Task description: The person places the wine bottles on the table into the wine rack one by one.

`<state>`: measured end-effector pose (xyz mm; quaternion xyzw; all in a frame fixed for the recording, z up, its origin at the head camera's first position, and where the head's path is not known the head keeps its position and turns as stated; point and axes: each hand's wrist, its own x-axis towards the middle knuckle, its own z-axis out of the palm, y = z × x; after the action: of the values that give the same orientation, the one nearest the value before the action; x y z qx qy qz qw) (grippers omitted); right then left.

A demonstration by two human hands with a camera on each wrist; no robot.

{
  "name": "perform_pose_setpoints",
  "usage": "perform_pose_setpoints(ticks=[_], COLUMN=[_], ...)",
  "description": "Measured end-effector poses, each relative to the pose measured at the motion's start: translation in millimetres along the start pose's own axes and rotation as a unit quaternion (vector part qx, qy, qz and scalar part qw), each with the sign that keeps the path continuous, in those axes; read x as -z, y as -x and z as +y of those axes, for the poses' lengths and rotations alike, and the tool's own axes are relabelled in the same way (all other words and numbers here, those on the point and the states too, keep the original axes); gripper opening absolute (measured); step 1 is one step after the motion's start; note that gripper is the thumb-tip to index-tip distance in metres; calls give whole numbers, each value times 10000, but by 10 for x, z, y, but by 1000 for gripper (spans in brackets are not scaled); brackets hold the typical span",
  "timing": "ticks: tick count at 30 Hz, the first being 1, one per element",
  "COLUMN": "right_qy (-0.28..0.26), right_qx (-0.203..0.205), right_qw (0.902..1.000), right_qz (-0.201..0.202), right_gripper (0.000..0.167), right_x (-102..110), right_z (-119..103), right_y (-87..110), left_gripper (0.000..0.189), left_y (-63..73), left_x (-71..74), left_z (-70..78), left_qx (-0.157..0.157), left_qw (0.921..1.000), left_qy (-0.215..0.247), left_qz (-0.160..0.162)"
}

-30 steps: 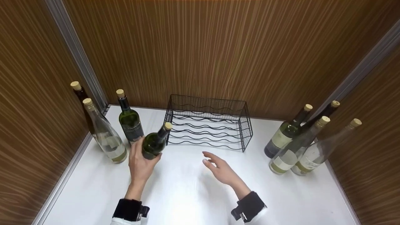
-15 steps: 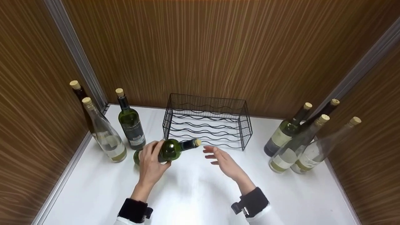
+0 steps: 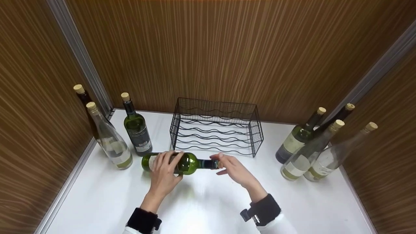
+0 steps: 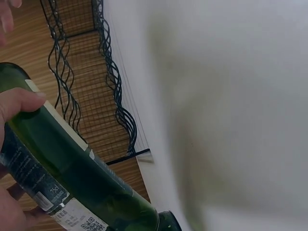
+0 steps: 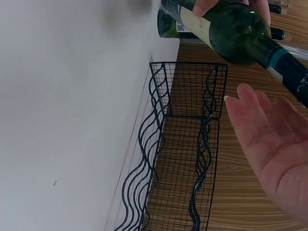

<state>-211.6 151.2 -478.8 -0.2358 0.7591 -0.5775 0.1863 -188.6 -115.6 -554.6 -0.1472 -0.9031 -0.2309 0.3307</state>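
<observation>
My left hand (image 3: pixel 163 177) grips a green wine bottle (image 3: pixel 188 163) round its body, fingers over the top and thumb on the near side. The bottle lies sideways above the white table, its corked neck pointing right. In the left wrist view the bottle's paper labels (image 4: pixel 79 215) show, one with a printed code. My right hand (image 3: pixel 240 173) is at the cork end, fingers loosely bent and spread. From the right wrist camera, its palm (image 5: pixel 279 149) faces the dark neck (image 5: pixel 288 70) with a gap between. Just behind the bottle stands a black wire wine rack (image 3: pixel 255 131) with wavy rails.
Left of the rack stand a green bottle (image 3: pixel 136 126), a clear bottle (image 3: pixel 112 143) and a dark bottle (image 3: pixel 92 123), all corked. On the right, another green bottle (image 3: pixel 292 143), two clear bottles (image 3: pixel 297 167) and a dark one (image 3: pixel 336 117) crowd together. Wood-patterned panels (image 3: pixel 221 48) enclose the table.
My left hand has tipped the bottle from nearly upright to level and brought it slightly right, its neck swinging right. My right hand has shifted slightly and now meets the cork end in the head view.
</observation>
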Motion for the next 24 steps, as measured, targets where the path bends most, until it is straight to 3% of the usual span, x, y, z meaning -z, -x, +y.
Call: perform_pose_setpoints(ticks=[10, 19, 24], right_qy=[1327, 2703, 3010], right_qx=[-141, 3, -195], right_qw=[9903, 9617, 9525], right_qz=[-399, -445, -415], right_gripper=[35, 26, 29], right_x=[-94, -203, -263], right_z=[-10, 95, 183], right_y=[-30, -14, 46], left_gripper=[88, 86, 83], left_y=[31, 46, 64], left_x=[-32, -67, -72], left_z=[60, 174, 240], left_qx=[-521, -905, -1041], left_qw=[9974, 9925, 9906], left_qy=[-414, -609, -520], left_qz=[-279, -544, -724])
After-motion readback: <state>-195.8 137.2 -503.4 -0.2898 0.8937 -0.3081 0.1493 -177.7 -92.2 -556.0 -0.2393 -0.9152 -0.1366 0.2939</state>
